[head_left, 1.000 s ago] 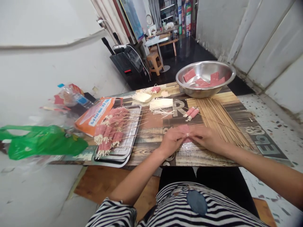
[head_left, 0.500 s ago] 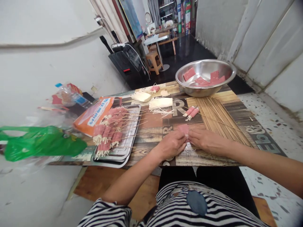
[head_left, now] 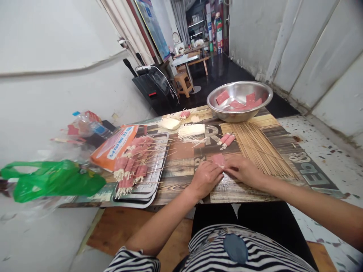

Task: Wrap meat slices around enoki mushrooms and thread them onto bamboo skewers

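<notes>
My left hand [head_left: 206, 176] and my right hand [head_left: 242, 169] meet at the near middle of the table, fingers curled and pressed down on a pink meat slice [head_left: 218, 159] that lies flat on the wood-print top. What sits under the slice is hidden by my fingers. Two finished pink rolls [head_left: 226, 139] lie just beyond my hands. A bundle of white enoki mushrooms [head_left: 191, 130] lies further back. To the right of my hands spreads a pile of bamboo skewers [head_left: 259, 147].
A steel bowl [head_left: 239, 113] with pink slices stands at the table's far edge. On the left a metal tray [head_left: 154, 177] carries several skewered rolls, beside an orange packet [head_left: 114, 147], a green plastic bag [head_left: 53, 180] and a water bottle [head_left: 90, 126].
The camera has tipped slightly, shifting the table lower in view. My hands have stayed together on the pink slice, fingers working at its near edge.
</notes>
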Motion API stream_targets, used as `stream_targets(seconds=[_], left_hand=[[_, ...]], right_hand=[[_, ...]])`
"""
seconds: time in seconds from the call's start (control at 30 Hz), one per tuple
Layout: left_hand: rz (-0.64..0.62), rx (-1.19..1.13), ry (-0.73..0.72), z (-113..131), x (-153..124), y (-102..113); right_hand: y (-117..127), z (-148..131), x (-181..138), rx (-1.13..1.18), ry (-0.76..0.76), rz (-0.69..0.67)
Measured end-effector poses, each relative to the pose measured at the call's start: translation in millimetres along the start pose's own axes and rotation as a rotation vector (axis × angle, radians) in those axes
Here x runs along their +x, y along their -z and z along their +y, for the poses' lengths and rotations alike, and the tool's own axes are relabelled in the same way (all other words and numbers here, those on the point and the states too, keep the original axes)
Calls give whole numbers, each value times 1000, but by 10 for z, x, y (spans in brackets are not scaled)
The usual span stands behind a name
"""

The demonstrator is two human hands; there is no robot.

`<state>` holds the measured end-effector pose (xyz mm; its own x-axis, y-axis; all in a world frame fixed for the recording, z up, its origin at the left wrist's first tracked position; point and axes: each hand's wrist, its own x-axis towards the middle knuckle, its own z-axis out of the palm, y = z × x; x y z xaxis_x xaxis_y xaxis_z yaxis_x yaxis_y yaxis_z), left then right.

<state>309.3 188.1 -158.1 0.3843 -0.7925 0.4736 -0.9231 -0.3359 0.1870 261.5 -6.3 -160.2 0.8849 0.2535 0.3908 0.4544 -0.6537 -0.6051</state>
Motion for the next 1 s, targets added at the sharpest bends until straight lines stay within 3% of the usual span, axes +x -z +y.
stream_targets(seconds=[0.27, 0.5, 0.63, 0.77, 0.9, 1.0], left_hand=[[-101, -21, 291, 67, 92, 128], [-170, -30, 302, 107, 74, 151], [-191, -154, 339, 22, 116, 142], [-238, -294, 402, -66, 238, 171], [-307, -383, 441, -132, 337, 193], [-364, -436, 470, -195, 365, 179]], right_hand=[[-8, 21, 84, 134, -163, -31], [29, -42, 131, 89, -258, -79], [24, -25, 163, 68, -283, -106], [-22, 22, 55, -27, -79, -27], [-11, -48, -94, -304, 296, 161], [7, -125, -101, -483, 502, 162]])
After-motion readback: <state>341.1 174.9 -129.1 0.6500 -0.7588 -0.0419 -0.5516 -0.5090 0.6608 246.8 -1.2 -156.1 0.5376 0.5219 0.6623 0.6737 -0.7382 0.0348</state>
